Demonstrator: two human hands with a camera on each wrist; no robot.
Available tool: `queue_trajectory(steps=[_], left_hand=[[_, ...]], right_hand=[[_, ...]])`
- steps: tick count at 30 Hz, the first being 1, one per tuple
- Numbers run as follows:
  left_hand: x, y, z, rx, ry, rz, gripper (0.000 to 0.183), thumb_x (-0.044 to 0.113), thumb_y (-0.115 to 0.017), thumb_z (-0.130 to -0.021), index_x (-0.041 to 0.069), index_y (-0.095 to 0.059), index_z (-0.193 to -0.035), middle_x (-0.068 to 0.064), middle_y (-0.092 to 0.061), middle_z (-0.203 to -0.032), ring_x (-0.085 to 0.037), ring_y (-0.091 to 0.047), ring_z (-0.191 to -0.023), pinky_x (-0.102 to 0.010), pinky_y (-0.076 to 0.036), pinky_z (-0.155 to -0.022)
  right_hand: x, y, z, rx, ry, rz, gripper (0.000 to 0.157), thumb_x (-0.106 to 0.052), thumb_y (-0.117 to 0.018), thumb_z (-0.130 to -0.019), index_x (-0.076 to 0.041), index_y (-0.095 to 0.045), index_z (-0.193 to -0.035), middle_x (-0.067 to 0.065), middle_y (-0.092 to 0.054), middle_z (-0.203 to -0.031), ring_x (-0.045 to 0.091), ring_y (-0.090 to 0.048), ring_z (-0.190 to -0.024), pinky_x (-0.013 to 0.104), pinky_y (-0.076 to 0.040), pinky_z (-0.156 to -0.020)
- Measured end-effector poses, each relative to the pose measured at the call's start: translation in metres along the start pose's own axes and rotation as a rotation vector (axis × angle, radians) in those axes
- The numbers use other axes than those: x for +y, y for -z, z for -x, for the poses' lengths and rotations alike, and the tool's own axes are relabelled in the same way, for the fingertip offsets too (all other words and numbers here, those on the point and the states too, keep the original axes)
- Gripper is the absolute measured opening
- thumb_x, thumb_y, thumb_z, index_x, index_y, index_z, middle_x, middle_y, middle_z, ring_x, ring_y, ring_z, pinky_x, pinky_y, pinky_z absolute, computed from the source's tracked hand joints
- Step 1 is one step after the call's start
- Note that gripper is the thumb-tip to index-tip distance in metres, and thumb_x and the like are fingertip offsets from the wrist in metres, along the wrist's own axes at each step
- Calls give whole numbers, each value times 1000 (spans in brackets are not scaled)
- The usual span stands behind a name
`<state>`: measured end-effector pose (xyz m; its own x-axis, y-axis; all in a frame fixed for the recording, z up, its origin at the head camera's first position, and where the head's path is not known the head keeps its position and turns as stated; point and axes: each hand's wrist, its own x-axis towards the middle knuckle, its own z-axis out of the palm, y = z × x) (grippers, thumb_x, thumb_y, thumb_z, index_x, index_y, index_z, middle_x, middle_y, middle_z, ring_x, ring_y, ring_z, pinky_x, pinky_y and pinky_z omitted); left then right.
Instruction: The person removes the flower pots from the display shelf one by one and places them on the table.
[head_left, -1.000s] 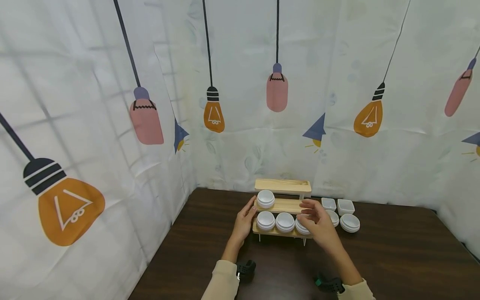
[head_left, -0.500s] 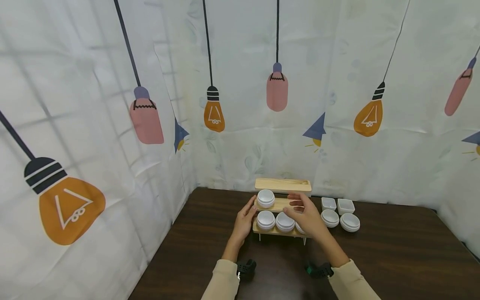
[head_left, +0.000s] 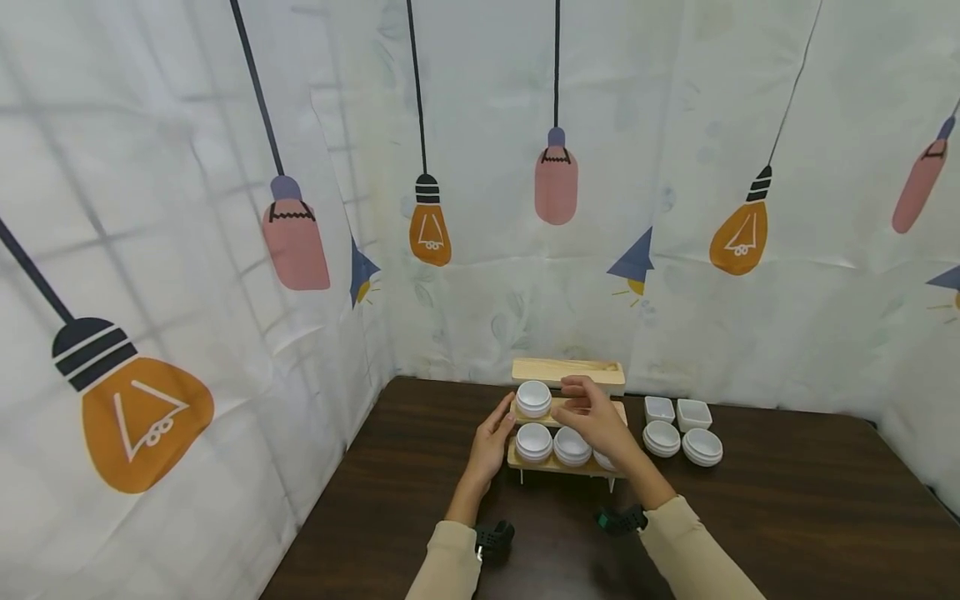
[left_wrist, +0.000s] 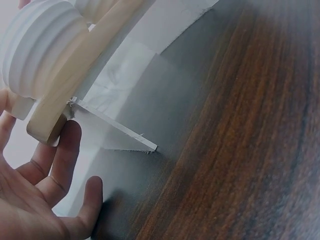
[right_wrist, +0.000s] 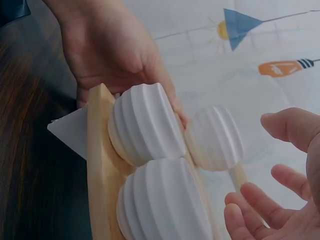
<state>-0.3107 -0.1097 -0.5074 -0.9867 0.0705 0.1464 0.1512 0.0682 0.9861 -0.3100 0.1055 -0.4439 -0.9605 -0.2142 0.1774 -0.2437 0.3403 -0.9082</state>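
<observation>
A pale wooden tiered stand (head_left: 567,370) rises in steps on the table. Its lowest shelf bears a row of white ribbed round bowls (head_left: 534,442), the rightmost partly hidden by my right wrist. One more white bowl (head_left: 534,398) sits at the left of the middle shelf. My left hand (head_left: 487,450) grips the stand's left side, fingertips at the wooden shelf end (left_wrist: 47,122) in the left wrist view. My right hand (head_left: 600,421) hovers over the middle shelf, just right of that bowl. In the right wrist view its spread fingers (right_wrist: 262,205) hold nothing.
Right of the stand, two round white bowls (head_left: 702,447) stand in front of two square white dishes (head_left: 693,414) on the dark wooden table (head_left: 810,500). A white curtain (head_left: 480,317) printed with lamps hangs behind and at the left.
My right hand has moved left, from over the lowest shelf's right end to beside the middle shelf's bowl, uncovering the round bowl on the table. The left hand stays put.
</observation>
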Motion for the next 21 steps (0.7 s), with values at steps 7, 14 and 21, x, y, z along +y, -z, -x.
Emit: queue_trajectory(steps=[7,14,21], left_hand=[[2,2,-1,-14,25,32,47,21,-50,-109,14,-46,-156,-16,-67,-124,-10,-58,-96,-28,-49,-84],[-23,0,-10,6,16,-4,48,32,-48,-110,22,-45,-157,-11,-65,-134,-9,-57,-99,-29,-47,-88],[-21,1,-9,9,13,-17,48,30,-48,-110,20,-44,-157,-10,-67,-124,-9,-56,-98,-34,-47,-90]], right_hand=[[5,-8,-9,-20,11,-5,59,-20,-72,-97,-5,-46,-148,27,-54,-143,41,-59,-124,50,-54,-98],[4,-18,-16,-34,1,-54,59,-18,-73,-96,-4,-47,-147,26,-58,-140,34,-63,-116,39,-56,-91],[1,-25,-20,-38,26,-8,59,-15,-74,-94,-4,-49,-146,26,-61,-137,33,-64,-112,42,-55,-91]])
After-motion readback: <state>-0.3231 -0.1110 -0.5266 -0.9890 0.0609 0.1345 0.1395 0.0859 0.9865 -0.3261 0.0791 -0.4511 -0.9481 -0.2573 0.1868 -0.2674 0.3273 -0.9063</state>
